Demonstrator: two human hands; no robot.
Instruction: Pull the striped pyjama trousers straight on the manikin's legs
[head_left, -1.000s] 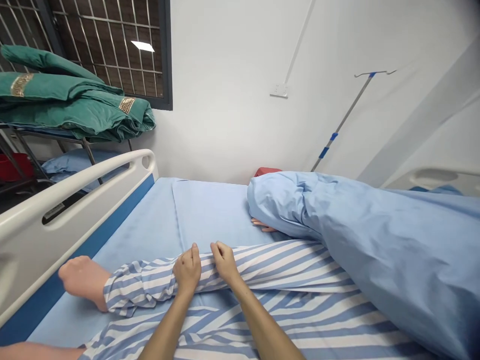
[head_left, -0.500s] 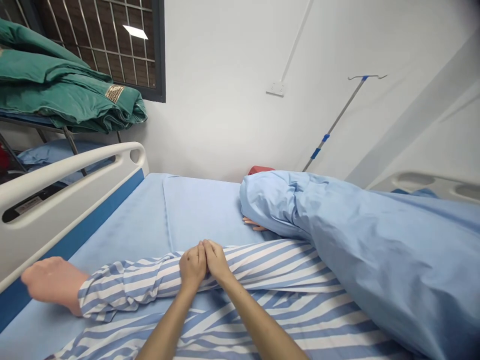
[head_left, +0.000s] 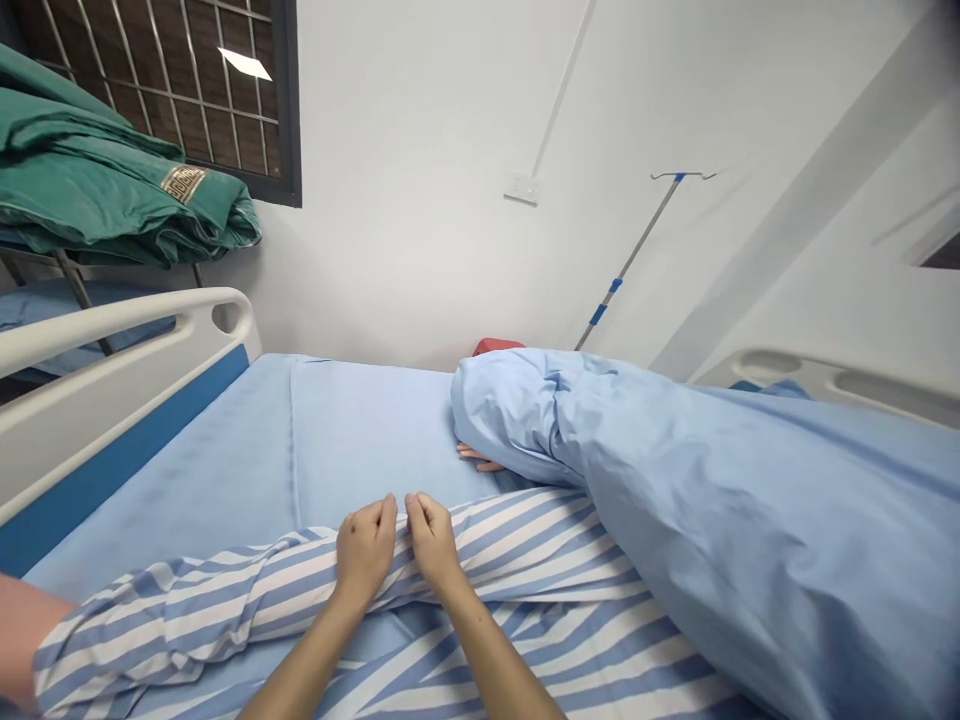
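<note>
My left hand [head_left: 365, 548] and my right hand [head_left: 433, 540] both curl over a fold of blue-and-white striped patient clothing [head_left: 225, 590], gripping it side by side. The cloth covers a limb lying across the bed. That limb's bare end [head_left: 22, 630] reaches the left edge of the view. Beyond my hands, a bare hand or foot [head_left: 474, 459] pokes out from under a bunched light blue quilt [head_left: 697, 490]. The rest of that body part is hidden.
A white bed rail with a blue band [head_left: 112, 420] runs along the left of the light blue bed sheet [head_left: 360, 430]. Behind stand an IV pole [head_left: 630, 255], a red object [head_left: 496, 346], and green quilts on a rack [head_left: 97, 190] by a barred window [head_left: 172, 90].
The striped limb has swung toward me and left, its bare end now at the frame's edge. My hands, touching half a second ago, are slightly apart. The view has drifted.
</note>
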